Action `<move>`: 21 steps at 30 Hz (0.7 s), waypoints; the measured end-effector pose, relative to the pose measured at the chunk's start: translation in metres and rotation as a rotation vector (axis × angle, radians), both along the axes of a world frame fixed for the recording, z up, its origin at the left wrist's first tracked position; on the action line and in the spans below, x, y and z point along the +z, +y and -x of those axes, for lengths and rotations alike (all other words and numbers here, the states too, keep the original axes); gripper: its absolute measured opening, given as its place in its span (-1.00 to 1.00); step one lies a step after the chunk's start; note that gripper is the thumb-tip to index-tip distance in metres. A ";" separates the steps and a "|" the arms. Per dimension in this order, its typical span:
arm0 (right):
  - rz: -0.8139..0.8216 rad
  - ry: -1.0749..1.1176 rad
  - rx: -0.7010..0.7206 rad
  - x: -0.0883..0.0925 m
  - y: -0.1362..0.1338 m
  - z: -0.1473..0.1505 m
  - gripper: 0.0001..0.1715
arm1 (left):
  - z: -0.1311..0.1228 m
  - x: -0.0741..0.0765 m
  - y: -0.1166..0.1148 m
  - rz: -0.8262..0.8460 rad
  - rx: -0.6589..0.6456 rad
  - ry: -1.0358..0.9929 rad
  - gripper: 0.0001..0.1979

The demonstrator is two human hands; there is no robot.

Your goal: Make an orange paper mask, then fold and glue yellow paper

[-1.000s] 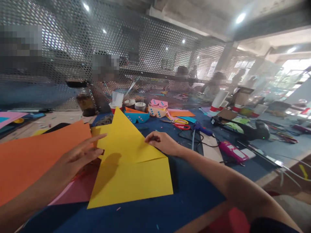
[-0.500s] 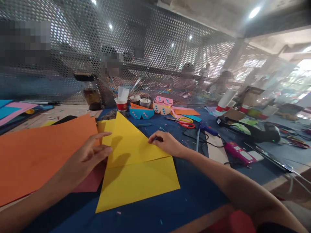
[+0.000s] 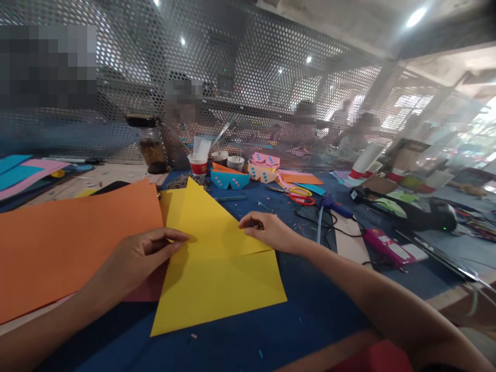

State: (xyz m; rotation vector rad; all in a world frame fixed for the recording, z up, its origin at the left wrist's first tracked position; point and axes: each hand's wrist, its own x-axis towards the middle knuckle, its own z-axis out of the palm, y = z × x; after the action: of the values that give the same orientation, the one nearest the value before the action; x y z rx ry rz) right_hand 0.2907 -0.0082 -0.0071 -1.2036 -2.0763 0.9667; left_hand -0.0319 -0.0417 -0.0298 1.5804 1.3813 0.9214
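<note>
A yellow sheet of paper (image 3: pixel 217 274) lies on the blue table top (image 3: pixel 310 315), its upper part folded over into a triangle that points away from me. My left hand (image 3: pixel 139 256) pinches the sheet's left edge, fingers closed on it, with the thumb on top. My right hand (image 3: pixel 267 231) rests on the slanted fold at the right, fingers curled and pressing the paper down. A large orange sheet (image 3: pixel 70 243) lies to the left, partly under my left hand, with a pink sheet (image 3: pixel 145 292) beneath it.
At the back stand paper cups (image 3: pixel 198 164), a dark jar (image 3: pixel 151 144), blue and pink paper masks (image 3: pixel 232 179), and red-and-yellow scissors (image 3: pixel 296 195). A glue gun (image 3: pixel 333 207), cables and a pink device (image 3: pixel 382 246) lie at right. A perforated metal screen (image 3: pixel 248 77) backs the table; people sit behind it.
My left hand has moved right and closed from spread fingers to a pinch on the yellow sheet's left edge. The right hand stays on the fold. The view shifted slightly.
</note>
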 end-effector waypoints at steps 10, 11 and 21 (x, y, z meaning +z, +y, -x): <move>0.008 -0.063 -0.006 0.004 -0.001 -0.003 -0.81 | 0.000 0.002 -0.004 -0.294 -0.043 0.159 -0.64; 0.012 -0.060 -0.009 0.004 -0.001 -0.004 -0.80 | -0.001 0.004 -0.007 -0.311 -0.051 0.164 -0.67; -0.078 -0.117 -0.085 0.006 0.003 -0.008 -0.80 | 0.000 -0.003 -0.009 -0.202 -0.144 0.207 -0.66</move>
State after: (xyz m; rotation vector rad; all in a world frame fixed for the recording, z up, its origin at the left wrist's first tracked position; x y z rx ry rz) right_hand 0.2988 -0.0049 -0.0013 -1.3248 -2.1132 0.7856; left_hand -0.0322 -0.0505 -0.0326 1.9473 1.3250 0.8502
